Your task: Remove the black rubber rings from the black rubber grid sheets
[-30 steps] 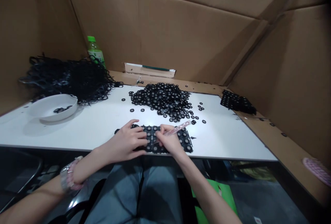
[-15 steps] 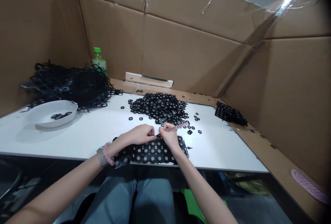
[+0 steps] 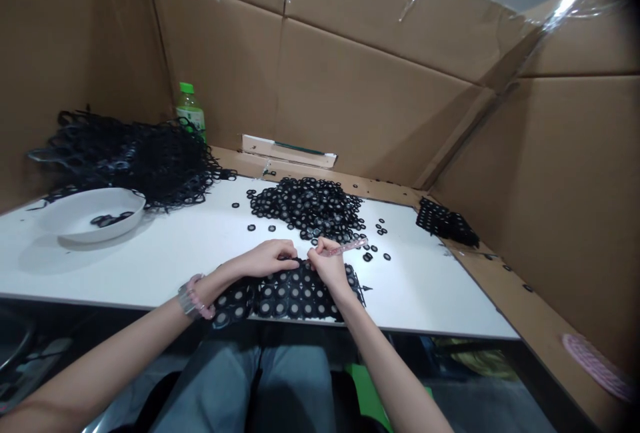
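A black sheet (image 3: 293,294) with rows of grey-centred round rings lies at the table's near edge. At its far edge, my left hand (image 3: 273,258) is closed with the fingers curled and the thumb against the sheet. Just to the right, my right hand (image 3: 329,265) grips a slim pinkish see-through pen-like tool (image 3: 353,246), its rear end pointing right and its tip hidden by the fingers. Beyond both hands is a heap of loose black rings (image 3: 307,203), with several single ones scattered around it.
A white bowl (image 3: 75,220) holding a few black pieces stands at left, before a tangle of black strips (image 3: 135,160) and a green-capped bottle (image 3: 190,112). More black sheets (image 3: 445,221) lie at right. Cardboard walls (image 3: 375,93) enclose the white table (image 3: 425,286).
The camera view has shifted slightly. My left hand's fingers have moved a little left, away from the right hand. The right hand still holds the tool over the sheet's far edge.
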A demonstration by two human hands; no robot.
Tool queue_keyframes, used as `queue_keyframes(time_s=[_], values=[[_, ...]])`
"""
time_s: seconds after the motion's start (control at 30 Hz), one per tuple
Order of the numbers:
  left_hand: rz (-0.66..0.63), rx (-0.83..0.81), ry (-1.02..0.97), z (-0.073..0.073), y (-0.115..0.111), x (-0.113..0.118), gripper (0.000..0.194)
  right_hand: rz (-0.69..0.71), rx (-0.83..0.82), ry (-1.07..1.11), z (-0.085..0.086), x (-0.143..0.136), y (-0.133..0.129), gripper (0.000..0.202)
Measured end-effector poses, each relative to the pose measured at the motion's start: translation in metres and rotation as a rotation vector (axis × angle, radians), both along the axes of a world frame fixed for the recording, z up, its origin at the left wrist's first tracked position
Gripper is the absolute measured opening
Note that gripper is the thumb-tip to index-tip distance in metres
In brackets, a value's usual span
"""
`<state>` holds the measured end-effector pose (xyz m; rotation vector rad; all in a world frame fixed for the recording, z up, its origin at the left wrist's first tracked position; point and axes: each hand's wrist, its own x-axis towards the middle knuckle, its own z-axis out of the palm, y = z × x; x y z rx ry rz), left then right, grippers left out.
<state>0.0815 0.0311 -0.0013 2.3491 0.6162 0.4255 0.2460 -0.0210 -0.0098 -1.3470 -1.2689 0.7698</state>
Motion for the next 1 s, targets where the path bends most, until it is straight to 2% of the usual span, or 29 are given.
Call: queue_keyframes(time_s=[0.13, 0.33, 0.53, 0.77, 1.0], values=[[-0.007, -0.002, 0.003, -0.0003, 0.0011, 0.0004, 0.028, -0.01, -0.009, 0.005, -0.0003, 0.0002, 0.0003, 0.02], [-0.015, -0.036, -0.03, -0.0007, 0.0009, 0.0009, 0.026, 0.011, 0.003, -0.101, 0.0026, -0.0021, -0.0014, 0.02], [-0.051, -0.098, -0.082, 0.0022, 0.0006, 0.0031, 0.027, 0.019, 0.098, -0.25, 0.0037, -0.0067, -0.0031, 0.023], [-0.024, -0.124, -0.074, 0.0055, -0.0015, 0.003, 0.027, 0.044, 0.007, -0.088, 0.0032, -0.0001, -0.0032, 0.022], [-0.031, -0.145, -0.054, 0.0021, 0.0015, 0.0034, 0.03, 0.056, 0.01, -0.104, 0.0013, 0.0005, -0.0025, 0.02]])
